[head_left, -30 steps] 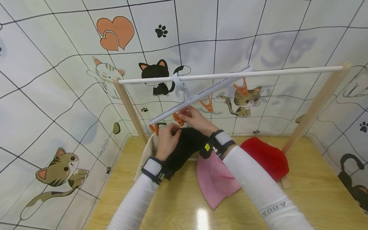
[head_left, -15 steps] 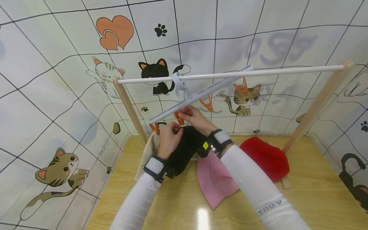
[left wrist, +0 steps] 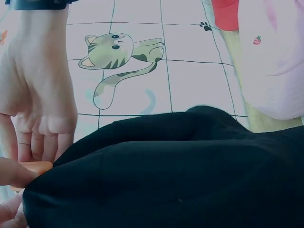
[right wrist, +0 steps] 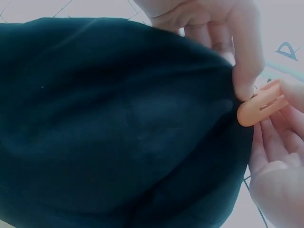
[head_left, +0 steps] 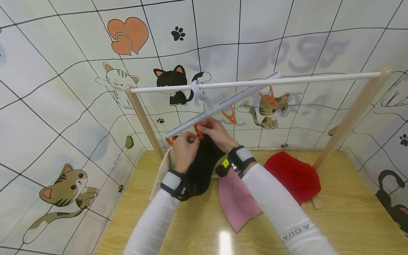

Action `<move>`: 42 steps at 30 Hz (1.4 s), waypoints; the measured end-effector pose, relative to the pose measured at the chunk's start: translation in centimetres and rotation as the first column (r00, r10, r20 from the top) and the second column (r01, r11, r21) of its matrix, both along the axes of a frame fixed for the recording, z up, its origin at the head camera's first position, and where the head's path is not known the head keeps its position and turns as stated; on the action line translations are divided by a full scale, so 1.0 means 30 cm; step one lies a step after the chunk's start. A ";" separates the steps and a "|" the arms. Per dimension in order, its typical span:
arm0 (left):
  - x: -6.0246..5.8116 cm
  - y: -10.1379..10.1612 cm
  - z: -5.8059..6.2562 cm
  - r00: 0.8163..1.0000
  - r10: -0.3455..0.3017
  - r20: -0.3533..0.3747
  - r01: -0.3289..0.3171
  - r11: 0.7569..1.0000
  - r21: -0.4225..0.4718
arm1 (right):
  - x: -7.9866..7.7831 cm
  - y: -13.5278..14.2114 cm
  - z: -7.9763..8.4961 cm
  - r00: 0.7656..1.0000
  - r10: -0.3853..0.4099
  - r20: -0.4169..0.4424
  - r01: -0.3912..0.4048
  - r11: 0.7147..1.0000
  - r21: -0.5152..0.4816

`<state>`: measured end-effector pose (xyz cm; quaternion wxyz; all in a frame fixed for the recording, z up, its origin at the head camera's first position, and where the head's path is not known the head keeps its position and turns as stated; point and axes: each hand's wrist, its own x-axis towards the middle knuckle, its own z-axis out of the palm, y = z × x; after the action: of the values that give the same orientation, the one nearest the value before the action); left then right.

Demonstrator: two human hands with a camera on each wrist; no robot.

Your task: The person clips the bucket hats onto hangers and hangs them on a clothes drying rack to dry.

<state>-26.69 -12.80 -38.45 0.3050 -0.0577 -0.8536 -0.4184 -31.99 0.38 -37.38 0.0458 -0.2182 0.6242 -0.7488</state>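
My left hand (head_left: 186, 150) pinches the upper edge of a black hat (head_left: 204, 168), which hangs down below it. My right hand (head_left: 220, 135) holds an orange clip (head_left: 199, 131) between thumb and fingers, under a tilted pale grey hanger (head_left: 211, 110). In the right wrist view the clip's end (right wrist: 254, 111) overlaps the hat's edge, right beside the left thumb and fingertips. The left wrist view shows the black cloth (left wrist: 156, 180) stretching away from the fingers. Behind the left hand a beige hat (head_left: 162, 173) hangs under the hanger's lower end, partly hidden.
The hanger hooks over a white rail (head_left: 306, 80) on wooden posts. Two more orange clips (head_left: 230, 115) dangle from its right half. A pink hat (head_left: 237, 202) and a red hat (head_left: 290, 177) lie on the wooden table (head_left: 204, 226), partly behind the right forearm. A cat-printed cloth backs everything.
My left hand has risen slightly, bringing the black hat's edge up to the orange clip. The right hand still holds the clip, almost in place. The hanger has stayed put.
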 end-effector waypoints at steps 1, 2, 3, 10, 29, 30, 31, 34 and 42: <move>0.001 0.000 0.002 1.000 0.002 -0.004 -0.002 1.000 0.008 | 0.001 -0.001 0.000 1.000 -0.003 0.002 0.003 1.000 -0.003; 0.001 0.000 0.004 1.000 0.000 -0.008 0.000 1.000 0.015 | 0.002 -0.002 0.000 1.000 -0.004 0.003 0.004 1.000 -0.002; 0.001 0.000 0.006 1.000 -0.003 -0.012 0.004 1.000 0.022 | 0.002 -0.002 0.000 1.000 -0.004 0.003 0.004 1.000 -0.002; 0.000 -0.002 0.005 1.000 -0.011 -0.021 0.012 1.000 0.017 | 0.000 0.001 -0.006 1.000 0.004 0.011 -0.004 1.000 0.026; -0.010 0.004 -0.016 0.999 -0.042 -0.003 0.042 0.999 -0.001 | 0.060 0.271 -0.184 0.994 -0.108 0.006 0.105 0.974 0.202; -0.010 0.007 -0.015 0.999 -0.038 -0.001 0.038 0.999 -0.007 | 0.067 0.290 -0.202 0.994 -0.109 0.006 0.105 0.969 0.223; -0.011 0.010 -0.014 0.999 -0.031 -0.005 0.031 0.999 -0.014 | 0.075 0.307 -0.219 0.994 -0.112 0.008 0.106 0.963 0.246; -0.012 0.022 -0.015 1.000 -0.001 -0.028 0.000 0.999 -0.045 | 0.099 0.347 -0.268 0.993 -0.114 0.026 0.100 0.945 0.312; 0.029 0.071 -0.055 0.955 0.108 -0.276 -0.214 0.895 -0.391 | 0.127 0.384 -0.369 0.992 -0.101 0.075 0.066 0.925 0.374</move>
<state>-25.81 -10.68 -40.11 0.4232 -0.1016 -0.8801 -0.1896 -28.19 11.90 -48.46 0.0830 -0.1437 0.7604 -0.6279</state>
